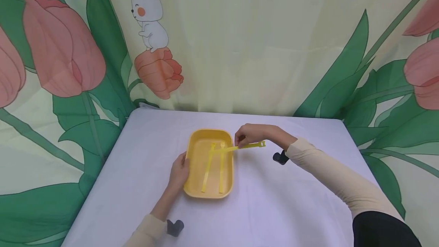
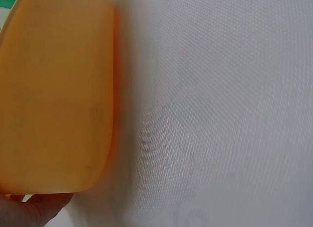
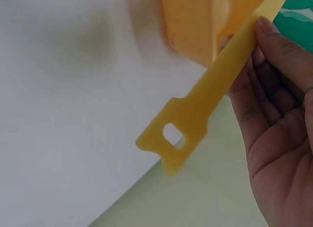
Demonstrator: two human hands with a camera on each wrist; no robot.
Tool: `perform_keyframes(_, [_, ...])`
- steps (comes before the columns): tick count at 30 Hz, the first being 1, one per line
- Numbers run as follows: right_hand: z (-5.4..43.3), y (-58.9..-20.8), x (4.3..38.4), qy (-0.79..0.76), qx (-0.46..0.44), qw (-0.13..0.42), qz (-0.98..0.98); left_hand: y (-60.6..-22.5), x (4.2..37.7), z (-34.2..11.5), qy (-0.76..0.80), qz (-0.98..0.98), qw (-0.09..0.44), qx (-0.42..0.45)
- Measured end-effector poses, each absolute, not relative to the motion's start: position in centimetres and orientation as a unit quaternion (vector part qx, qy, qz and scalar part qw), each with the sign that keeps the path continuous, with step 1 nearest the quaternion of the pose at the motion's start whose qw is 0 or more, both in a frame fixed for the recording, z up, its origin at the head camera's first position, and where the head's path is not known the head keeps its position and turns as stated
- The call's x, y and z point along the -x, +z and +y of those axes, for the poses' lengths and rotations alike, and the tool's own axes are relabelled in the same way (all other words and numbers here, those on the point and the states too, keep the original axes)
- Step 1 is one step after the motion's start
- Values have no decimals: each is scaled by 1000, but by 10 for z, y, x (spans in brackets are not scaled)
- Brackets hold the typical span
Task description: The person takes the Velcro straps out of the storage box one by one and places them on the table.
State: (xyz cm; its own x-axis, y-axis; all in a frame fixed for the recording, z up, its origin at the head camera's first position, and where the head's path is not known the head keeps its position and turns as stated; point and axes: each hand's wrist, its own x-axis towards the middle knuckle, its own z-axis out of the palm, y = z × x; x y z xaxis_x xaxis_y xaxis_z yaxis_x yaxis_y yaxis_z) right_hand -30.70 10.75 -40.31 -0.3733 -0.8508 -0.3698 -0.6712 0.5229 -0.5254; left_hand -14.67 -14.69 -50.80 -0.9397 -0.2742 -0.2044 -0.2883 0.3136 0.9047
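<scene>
We see a curtain (image 1: 240, 48) with a flower-and-rabbit print standing behind a white-clothed table (image 1: 291, 209). On the table sits a yellow tray (image 1: 195, 159), its left side gripped by the left hand (image 1: 179, 171). The right hand (image 1: 252, 133) pinches a yellow strap (image 3: 222, 73), its holed end out past the right rim, its far end over two straps (image 1: 221, 174) lying in the tray; whether they touch, we cannot tell. We judge the step to be handling this one strap; the next move calls for a firm pinch and a steady tray.
</scene>
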Motion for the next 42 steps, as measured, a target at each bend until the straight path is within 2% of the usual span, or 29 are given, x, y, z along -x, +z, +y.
perform_keyframes(9, [135,-415,309,-220,393,328,830,-509,143,-149,555,811,11,186])
perform_keyframes(16, [162,-441,311,-337,294,342,826,-507,142,-149,556,807,16,196])
perform_keyframes(33, [191,-482,296,-506,107,299,802,-512,143,-150,568,803,19,179])
perform_keyframes(42, [201,-507,283,-493,20,297,818,-511,147,-148,565,808,20,165])
